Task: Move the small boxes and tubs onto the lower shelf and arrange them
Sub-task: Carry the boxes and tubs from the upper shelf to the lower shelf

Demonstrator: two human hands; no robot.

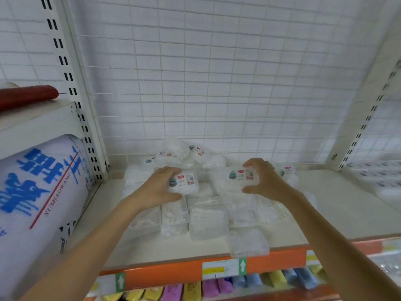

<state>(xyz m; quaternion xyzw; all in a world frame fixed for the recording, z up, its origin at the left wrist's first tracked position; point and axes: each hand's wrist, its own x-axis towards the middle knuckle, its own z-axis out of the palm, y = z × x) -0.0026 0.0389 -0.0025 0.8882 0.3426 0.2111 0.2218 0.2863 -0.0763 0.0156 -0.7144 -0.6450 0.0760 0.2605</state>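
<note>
Both bare forearms reach forward over the shelf point(325, 205). The left hand point(159, 187) curls around a small clear box point(184, 181), fingers over its far edge and thumb under its near edge, gripping it by its left end. The right hand point(263, 181) clamps a second clear box point(240, 175) the same way from the right, fingers arched over the top and thumb at the near edge. Each held box shows a white label with a small red mark and a green picture on its upper face, and each sits just above the pile, between the two hands.

Beneath and around the hands lies a loose pile of clear boxes point(206, 216), several flat and side by side, their contents white and too blurred to identify. One box point(247, 242) lies at the front, touching the shelf's edge. Behind the hands, more labelled tubs point(195, 152) are heaped against the back.

The shelf is pale, with an orange front strip point(162, 276) carrying white tags and green arrow stickers. A white wire grid point(217, 72) forms the back, with slotted white uprights point(71, 83) at both sides. To the left stands a large white roll point(43, 187) printed with blue characters, and above it a red object point(28, 96) on a higher shelf. Below the strip, yellow, pink and blue packets point(238, 283) line the lower shelf.
</note>
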